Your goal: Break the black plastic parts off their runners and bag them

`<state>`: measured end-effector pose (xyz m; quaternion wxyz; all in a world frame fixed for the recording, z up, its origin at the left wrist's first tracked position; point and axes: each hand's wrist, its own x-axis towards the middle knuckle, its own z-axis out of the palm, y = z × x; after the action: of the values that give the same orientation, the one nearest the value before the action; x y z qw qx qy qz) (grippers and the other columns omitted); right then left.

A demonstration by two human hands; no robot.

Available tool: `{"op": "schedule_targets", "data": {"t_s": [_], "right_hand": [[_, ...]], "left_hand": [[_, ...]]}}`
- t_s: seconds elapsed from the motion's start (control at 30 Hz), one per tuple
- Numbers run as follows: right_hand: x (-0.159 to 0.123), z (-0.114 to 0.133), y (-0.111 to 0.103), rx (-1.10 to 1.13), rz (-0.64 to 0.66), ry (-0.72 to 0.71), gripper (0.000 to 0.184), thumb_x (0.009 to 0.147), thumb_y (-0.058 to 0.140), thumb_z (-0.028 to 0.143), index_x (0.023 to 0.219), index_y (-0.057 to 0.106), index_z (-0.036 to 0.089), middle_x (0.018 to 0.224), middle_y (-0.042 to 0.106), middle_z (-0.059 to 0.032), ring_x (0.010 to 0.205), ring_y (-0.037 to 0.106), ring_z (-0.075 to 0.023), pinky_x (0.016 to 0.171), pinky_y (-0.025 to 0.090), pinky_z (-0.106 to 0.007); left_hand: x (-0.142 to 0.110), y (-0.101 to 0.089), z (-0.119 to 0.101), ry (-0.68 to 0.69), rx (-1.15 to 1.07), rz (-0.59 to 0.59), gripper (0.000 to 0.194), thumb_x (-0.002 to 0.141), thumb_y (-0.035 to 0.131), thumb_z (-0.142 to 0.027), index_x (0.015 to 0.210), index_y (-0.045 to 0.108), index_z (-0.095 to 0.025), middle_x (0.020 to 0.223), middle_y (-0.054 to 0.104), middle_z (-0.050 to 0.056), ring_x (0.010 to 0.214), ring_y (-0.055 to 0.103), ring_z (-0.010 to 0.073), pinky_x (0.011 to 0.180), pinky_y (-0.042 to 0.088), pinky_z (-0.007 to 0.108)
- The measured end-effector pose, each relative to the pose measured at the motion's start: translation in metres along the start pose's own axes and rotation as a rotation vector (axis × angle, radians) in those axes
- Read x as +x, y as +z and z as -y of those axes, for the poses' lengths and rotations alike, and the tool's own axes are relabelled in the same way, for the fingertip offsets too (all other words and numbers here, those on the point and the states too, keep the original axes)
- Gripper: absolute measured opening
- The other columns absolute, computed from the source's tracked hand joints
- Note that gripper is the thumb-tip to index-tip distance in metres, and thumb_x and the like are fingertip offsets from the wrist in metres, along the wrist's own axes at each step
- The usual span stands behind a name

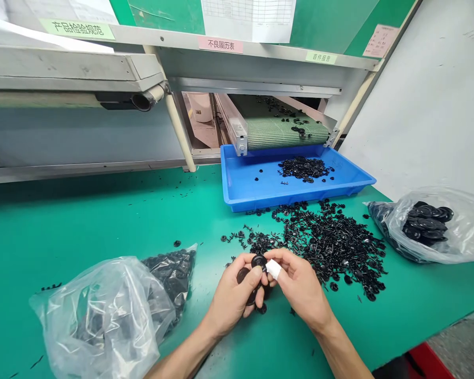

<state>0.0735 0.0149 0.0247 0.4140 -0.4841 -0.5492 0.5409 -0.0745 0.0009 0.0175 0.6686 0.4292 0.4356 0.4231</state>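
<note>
Several round black plastic discs (259,261) are held in my left hand (237,287), its thumb pressed over the front one. My right hand (300,284) meets it from the right, fingers closed at that front disc's edge. White tape (274,269) wraps the right thumb. Exactly what the right fingertips pinch is partly hidden. Just beyond both hands spreads a big pile of small black plastic parts (339,242), some with stems and round heads, loose on the green tabletop (174,210).
A clear bag (114,310) of black parts lies at left, and an open bag (426,226) of larger black discs at right. Behind the pile sits a blue tray (245,195) with small parts, under the end of a green conveyor belt (288,131) carrying more.
</note>
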Motion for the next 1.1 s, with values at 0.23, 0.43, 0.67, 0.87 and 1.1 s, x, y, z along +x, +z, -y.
{"op": "schedule_targets", "data": {"t_s": [0.23,0.43,0.67,0.87,1.1], "right_hand": [[-0.005,0.004,0.003,-0.024,0.002,-0.052,0.019,0.085,0.051,0.021,0.098,0.065,0.017,0.07,0.066,0.0001,0.065,0.063,-0.0133,0.061,0.051,-0.024],[0.003,0.01,-0.005,-0.481,0.009,-0.335,0.03,0.086,0.042,0.008,0.098,0.067,0.019,0.089,0.067,-0.0043,0.079,0.062,-0.0168,0.072,0.049,-0.028],[0.005,-0.001,-0.022,-0.735,0.013,-0.407,0.034,0.085,0.041,0.005,0.105,0.065,0.02,0.112,0.064,-0.0093,0.102,0.058,-0.0238,0.087,0.048,-0.04],[-0.024,0.015,-0.027,-0.262,0.18,-0.134,0.02,0.087,0.057,0.018,0.102,0.069,0.022,0.092,0.065,-0.0036,0.079,0.063,-0.0159,0.069,0.052,-0.027],[-0.05,0.004,-0.031,0.014,0.193,0.044,0.013,0.082,0.067,0.024,0.095,0.071,0.024,0.087,0.063,-0.003,0.073,0.063,-0.0152,0.066,0.054,-0.026]], "left_hand": [[-0.003,-0.002,0.003,0.016,-0.076,0.068,0.025,0.091,0.053,-0.043,0.088,0.053,-0.018,0.055,0.057,-0.005,0.032,0.034,0.0006,0.03,0.023,0.011],[0.002,-0.013,-0.01,0.032,-0.269,-0.025,0.02,0.088,0.059,-0.034,0.1,0.056,-0.019,0.072,0.058,-0.004,0.036,0.044,0.0026,0.026,0.025,0.01],[0.004,-0.03,-0.018,0.003,-0.298,-0.118,0.021,0.083,0.063,-0.032,0.097,0.058,-0.017,0.068,0.058,-0.003,0.038,0.045,0.0036,0.026,0.024,0.01],[-0.018,-0.005,-0.009,-0.328,-0.193,0.359,0.023,0.087,0.055,-0.036,0.078,0.058,-0.016,0.05,0.056,-0.003,0.028,0.034,0.002,0.026,0.017,0.013],[-0.024,-0.001,-0.001,-0.418,-0.173,0.519,0.021,0.087,0.054,-0.038,0.085,0.057,-0.018,0.049,0.054,-0.006,0.03,0.032,0.0041,0.028,0.018,0.016]]}}
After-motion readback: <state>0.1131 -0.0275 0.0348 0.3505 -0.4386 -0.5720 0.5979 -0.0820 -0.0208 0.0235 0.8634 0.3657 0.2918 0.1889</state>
